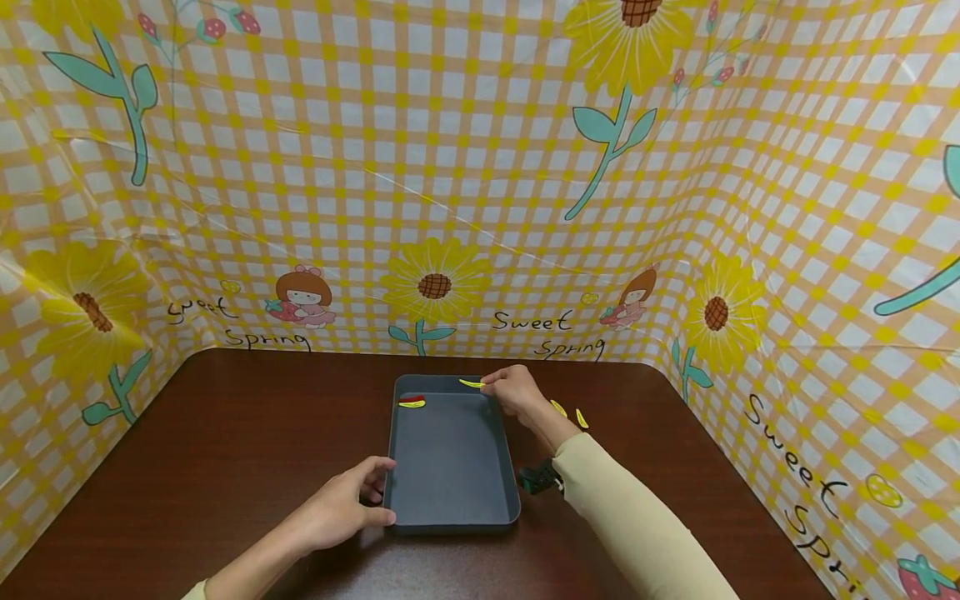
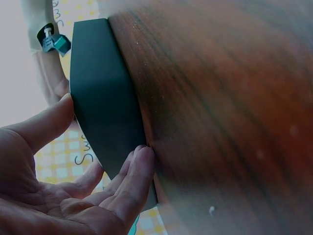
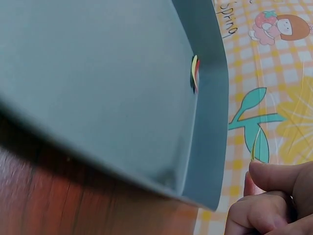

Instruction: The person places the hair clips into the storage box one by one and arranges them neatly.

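My left hand holds the near left side of a dark grey rectangular tray. In the left wrist view its thumb lies at the rim and its fingertips reach the tray's lower edge. Over the tray's far right corner, my right hand pinches a slim curved yellow piece between thumb and fingertips. The piece points left above the far wall; it appears edge-on in the right wrist view. Inside the tray, at the far left, a yellow piece lies against a dark red piece.
Two more yellow pieces lie on the dark wooden table right of the tray, one partly behind the right forearm. A checked sunflower cloth walls the table's back and sides. A dark device sits at the right wrist.
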`<state>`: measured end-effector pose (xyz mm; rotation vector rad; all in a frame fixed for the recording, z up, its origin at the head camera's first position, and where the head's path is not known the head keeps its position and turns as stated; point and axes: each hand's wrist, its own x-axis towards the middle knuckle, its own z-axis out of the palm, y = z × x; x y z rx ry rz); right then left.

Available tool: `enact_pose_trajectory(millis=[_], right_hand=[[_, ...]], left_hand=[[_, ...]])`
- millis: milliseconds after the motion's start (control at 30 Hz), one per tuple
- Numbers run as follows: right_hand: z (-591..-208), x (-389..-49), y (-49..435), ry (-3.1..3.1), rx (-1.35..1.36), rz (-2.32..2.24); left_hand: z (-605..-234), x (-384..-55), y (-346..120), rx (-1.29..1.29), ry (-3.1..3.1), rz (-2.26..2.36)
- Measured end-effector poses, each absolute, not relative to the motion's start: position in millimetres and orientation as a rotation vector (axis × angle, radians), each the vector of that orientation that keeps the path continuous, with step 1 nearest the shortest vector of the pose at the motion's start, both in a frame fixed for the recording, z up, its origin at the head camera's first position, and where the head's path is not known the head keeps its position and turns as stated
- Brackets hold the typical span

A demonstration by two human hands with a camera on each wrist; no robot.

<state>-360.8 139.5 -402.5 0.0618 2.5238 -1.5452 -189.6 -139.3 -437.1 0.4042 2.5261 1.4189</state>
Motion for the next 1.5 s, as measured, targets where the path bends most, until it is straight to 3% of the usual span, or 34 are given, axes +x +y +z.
enact_pose_trajectory(millis=[1500], right_hand=[[-446, -364, 60, 2.559, -0.05, -1.412]], left_hand=[[-439, -192, -141, 0.402, 2.532, 1.404]])
